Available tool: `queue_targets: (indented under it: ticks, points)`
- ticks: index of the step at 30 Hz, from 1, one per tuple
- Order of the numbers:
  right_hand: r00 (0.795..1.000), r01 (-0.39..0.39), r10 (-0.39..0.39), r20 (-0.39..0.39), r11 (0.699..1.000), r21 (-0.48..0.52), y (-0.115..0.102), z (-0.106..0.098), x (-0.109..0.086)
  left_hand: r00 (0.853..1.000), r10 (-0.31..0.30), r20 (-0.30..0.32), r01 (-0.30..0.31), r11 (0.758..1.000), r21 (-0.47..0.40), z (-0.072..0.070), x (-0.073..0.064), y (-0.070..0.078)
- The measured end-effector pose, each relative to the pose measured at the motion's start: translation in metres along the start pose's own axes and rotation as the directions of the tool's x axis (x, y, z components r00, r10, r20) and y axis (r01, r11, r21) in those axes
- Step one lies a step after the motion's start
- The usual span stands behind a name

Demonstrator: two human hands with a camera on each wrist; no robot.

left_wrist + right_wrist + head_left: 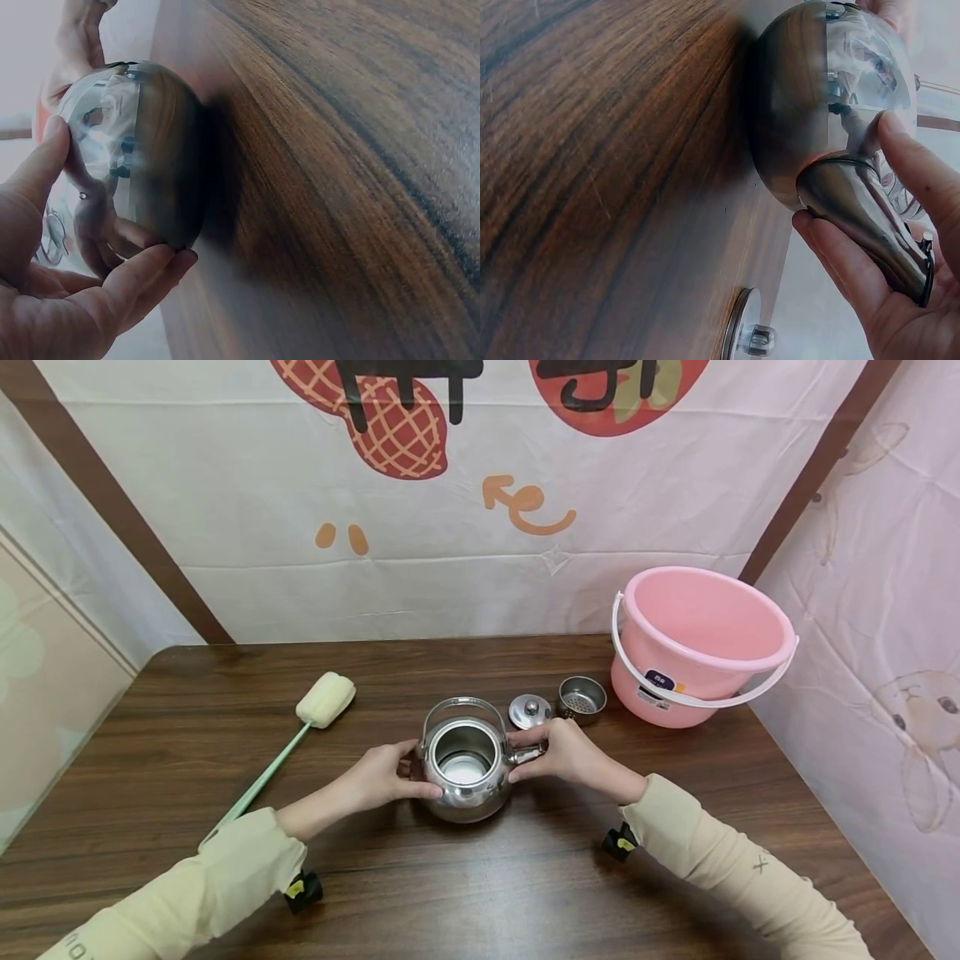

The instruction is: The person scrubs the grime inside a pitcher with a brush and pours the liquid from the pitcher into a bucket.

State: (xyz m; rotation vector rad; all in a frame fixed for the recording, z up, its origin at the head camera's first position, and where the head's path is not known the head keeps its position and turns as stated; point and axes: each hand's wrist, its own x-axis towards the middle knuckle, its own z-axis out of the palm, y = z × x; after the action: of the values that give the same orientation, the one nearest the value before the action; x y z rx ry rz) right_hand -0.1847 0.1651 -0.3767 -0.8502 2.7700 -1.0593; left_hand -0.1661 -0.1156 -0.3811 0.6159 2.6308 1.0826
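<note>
A shiny metal kettle (459, 797) with no lid on it stands upright at the middle of the table, its hoop handle raised behind the round opening. My left hand (378, 774) grips the left side of its body, thumb toward the front. On the spout side, my right hand (564, 752) holds the kettle, with thumb and fingers on either side of the spout (862, 217). The wrist view from the left shows fingers (139, 277) curved against the polished body. Just behind the right hand lie the knobbed lid (529, 710) and a small perforated strainer (582, 697).
A pink bucket (705, 635) with a white handle stands at the table's back right. On the left lies a sponge brush (326, 700) with a long green handle, partly under the left sleeve. A printed cloth (465, 593) hangs behind the wooden table (480, 893).
</note>
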Motion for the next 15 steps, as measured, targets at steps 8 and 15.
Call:
queue_targets:
  ticks: [8, 15]
  points:
    - [1.000, 0.018, -0.017, 0.024, 0.999, -0.036, 0.0028, -0.0022, 0.0015, 0.999, -0.009, 0.043, 0.010, 1.000, -0.010, 0.0032, 0.0009, -0.0020]
    - [0.996, 0.021, -0.015, 0.087, 0.997, -0.069, 0.0027, -0.0079, 0.0009, 0.996, 0.010, 0.093, -0.009, 1.000, -0.008, -0.0012, 0.0039, 0.0002]
